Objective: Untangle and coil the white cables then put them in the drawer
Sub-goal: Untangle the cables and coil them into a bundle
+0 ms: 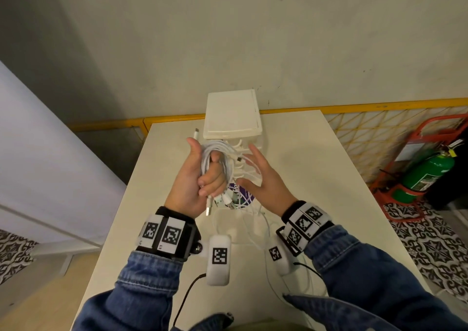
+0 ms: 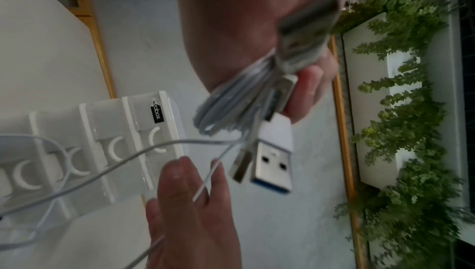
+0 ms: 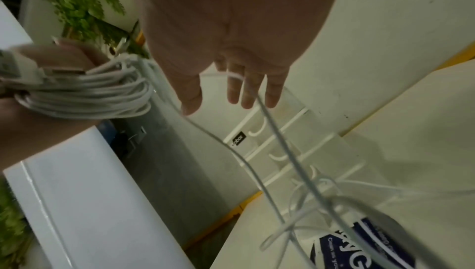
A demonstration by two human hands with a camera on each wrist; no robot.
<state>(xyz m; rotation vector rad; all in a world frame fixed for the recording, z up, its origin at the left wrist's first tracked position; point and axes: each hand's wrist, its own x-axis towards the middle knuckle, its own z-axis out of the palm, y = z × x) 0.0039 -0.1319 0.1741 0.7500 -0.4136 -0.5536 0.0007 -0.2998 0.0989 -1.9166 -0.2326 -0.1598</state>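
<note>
A coiled bundle of white cables (image 1: 217, 161) with USB plugs is gripped in the curled fingers of the left hand (image 1: 195, 178), raised above the white table (image 1: 316, 158) in front of the small white plastic drawer unit (image 1: 231, 114). The right hand (image 1: 263, 178) is held with fingers spread and straight, a loose white cable strand (image 3: 272, 131) draped across them and trailing down to the tabletop, where a round dark-blue printed disc (image 3: 372, 243) lies beneath further loose loops
</note>
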